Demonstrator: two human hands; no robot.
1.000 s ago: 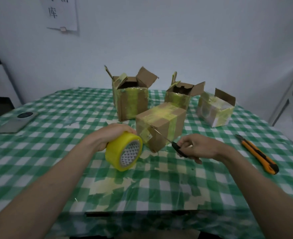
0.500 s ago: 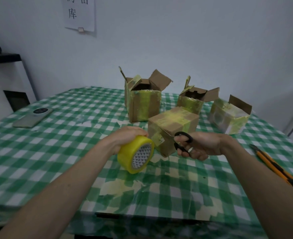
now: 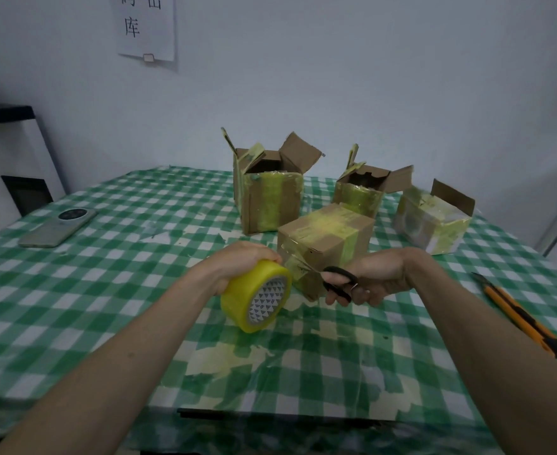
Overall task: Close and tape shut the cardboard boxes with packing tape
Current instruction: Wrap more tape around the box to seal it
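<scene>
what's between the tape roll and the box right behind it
In the head view, a pulled-out strip of tape spans from the tape roll to the closed box, with the scissors at it.

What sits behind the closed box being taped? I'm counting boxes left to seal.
Behind the closed box stand three boxes with flaps up: a tall one, a shorter one partly hidden by it, and a pale one. Their insides are not visible.

Glossy yellow plastic tape roll (image 3: 256,300); matt brown cardboard closed box (image 3: 325,243) with shiny yellowish tape bands; black plastic scissors (image 3: 339,282) handles; orange-and-black plastic utility knife (image 3: 520,315); the worktop (image 3: 106,290) wears a checked green-white cloth under a glossy, wrinkled clear film
</scene>
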